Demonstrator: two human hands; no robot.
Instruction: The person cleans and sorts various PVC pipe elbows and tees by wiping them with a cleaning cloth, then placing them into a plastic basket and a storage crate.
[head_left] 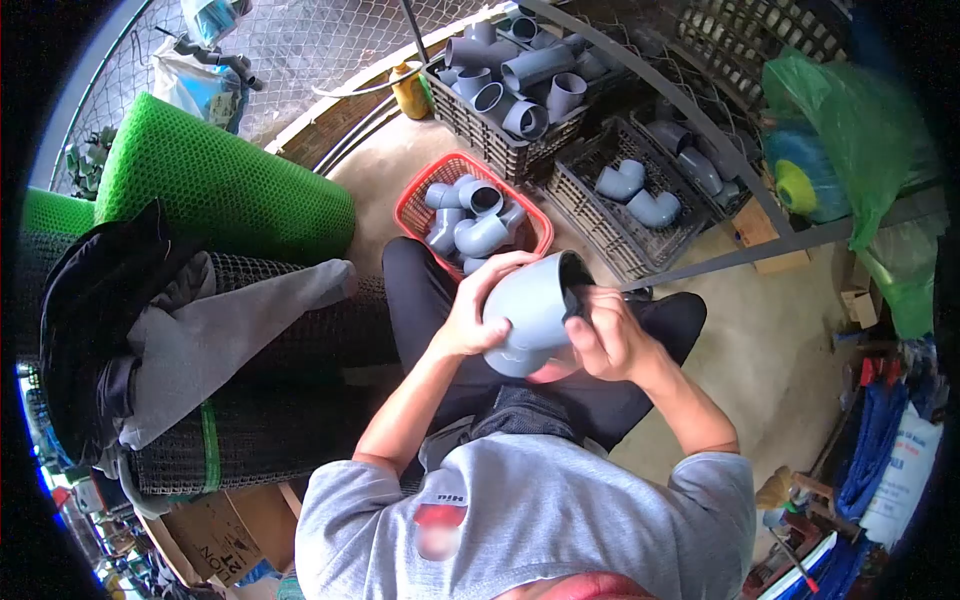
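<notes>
A large grey PVC pipe fitting (527, 308) is raised over my lap, its wide open end turned to the right. My left hand (478, 312) grips it from the left, thumb on the near side and fingers over the top. At the open rim, my right hand (608, 335) is closed, its curled fingers around a small dark thing (574, 303) that I cannot make out. Just beyond my knees stands a red plastic basket (405, 208) holding several grey pipe elbows (482, 236).
A black crate (475, 140) full of grey pipe fittings stands at the back. Beside it, another black crate (590, 225) holds two elbows. Rolls of green mesh (220, 185) and black netting lie left, with a grey garment (235, 345) on top. A metal bar (790, 243) crosses at right.
</notes>
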